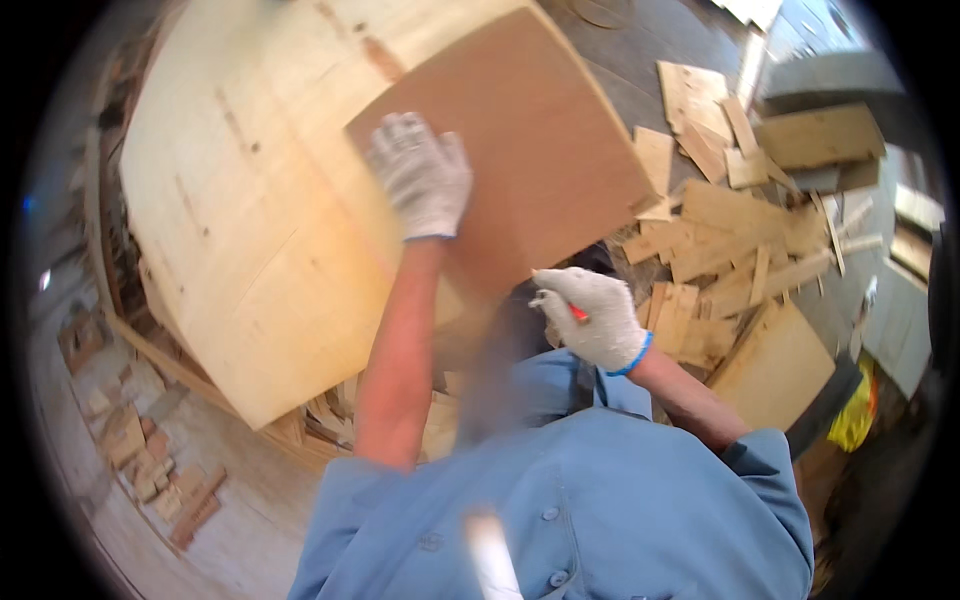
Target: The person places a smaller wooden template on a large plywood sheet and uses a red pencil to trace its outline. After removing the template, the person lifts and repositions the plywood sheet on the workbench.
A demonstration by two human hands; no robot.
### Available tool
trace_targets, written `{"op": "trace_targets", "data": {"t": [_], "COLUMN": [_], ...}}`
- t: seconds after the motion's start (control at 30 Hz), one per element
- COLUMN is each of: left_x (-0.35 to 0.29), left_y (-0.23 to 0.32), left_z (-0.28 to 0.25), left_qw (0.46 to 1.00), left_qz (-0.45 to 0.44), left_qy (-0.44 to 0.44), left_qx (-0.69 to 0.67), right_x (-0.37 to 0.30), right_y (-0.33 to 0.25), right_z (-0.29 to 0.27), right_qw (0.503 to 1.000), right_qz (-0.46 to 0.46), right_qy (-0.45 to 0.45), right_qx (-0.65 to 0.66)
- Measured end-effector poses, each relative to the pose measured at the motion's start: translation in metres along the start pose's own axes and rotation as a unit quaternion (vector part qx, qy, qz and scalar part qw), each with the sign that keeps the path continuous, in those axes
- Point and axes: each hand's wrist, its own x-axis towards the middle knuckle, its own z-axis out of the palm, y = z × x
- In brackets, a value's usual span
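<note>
From the head, one fisheye looks down past a blue shirt (650, 505).

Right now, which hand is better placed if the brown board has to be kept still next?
Probably the left hand: it lies flat on the brown board, palm down. The right hand is by the board's near edge, gripping a small red thing, so it seems less free.

Left of the left hand (422, 180), there is open room across the pale sheet (230, 200). That hand obstructs the left edge of the brown board (540, 130); the right hand (600, 322) stands by its near edge. Heaped wood scraps (745, 235) crowd the right side.
</note>
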Motion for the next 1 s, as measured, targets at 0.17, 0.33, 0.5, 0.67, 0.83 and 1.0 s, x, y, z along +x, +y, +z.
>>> {"op": "trace_targets", "data": {"t": [0.17,0.33,0.5,0.67,0.83,1.0], "left_x": [0.036,0.069,0.053,0.052,0.045,0.061], "left_y": [-0.020,-0.031,-0.027,-0.019,-0.022,-0.015], "left_z": [-0.052,-0.084,-0.067,-0.058,-0.046,-0.061], "left_qw": [0.967,0.920,0.919,0.921,0.940,0.915], "left_qz": [0.012,0.079,0.142,0.126,0.133,0.208], "left_qy": [-0.239,-0.375,-0.361,-0.363,-0.301,-0.338], "left_qx": [-0.087,-0.081,0.065,0.064,0.096,0.070], "right_x": [0.056,0.131,0.201,0.227,0.240,0.246], "right_y": [-0.027,-0.024,-0.038,-0.047,-0.050,-0.051], "right_z": [0.097,0.166,0.190,0.186,0.200,0.205], "right_qw": [0.984,0.955,0.932,0.921,0.918,0.938], "right_qz": [-0.121,-0.144,-0.169,-0.169,-0.183,-0.122], "right_qy": [-0.073,-0.077,0.013,0.066,0.098,0.157], "right_qx": [-0.105,-0.250,-0.320,-0.345,-0.339,-0.284]}}
